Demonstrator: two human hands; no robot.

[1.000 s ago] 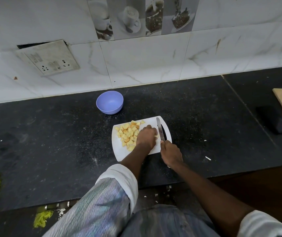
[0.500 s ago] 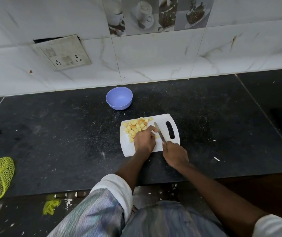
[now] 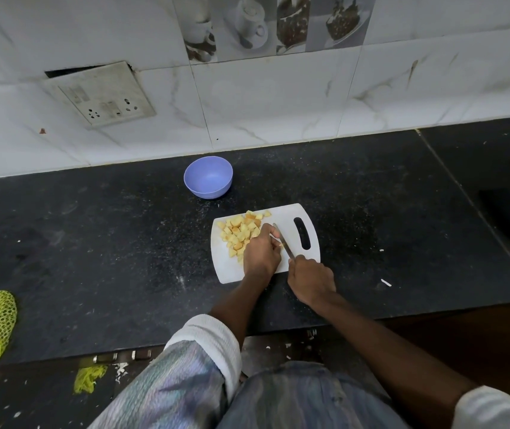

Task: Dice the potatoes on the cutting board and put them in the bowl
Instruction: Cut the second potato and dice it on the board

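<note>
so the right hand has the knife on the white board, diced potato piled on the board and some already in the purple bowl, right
Not quite. In the head view the purple bowl holds nothing; all the diced potato lies on the white board. The rest stands: the right hand grips the knife over the board.

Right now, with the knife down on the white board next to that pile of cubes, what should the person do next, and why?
Probably bring the knife down through whatever piece the left hand is covering. The right hand grips the handle and the blade lies right beside the left fingers. The diced potatoes lie heaped on the cutting board, and the purple bowl looks empty, so scooping likely comes later.
</note>
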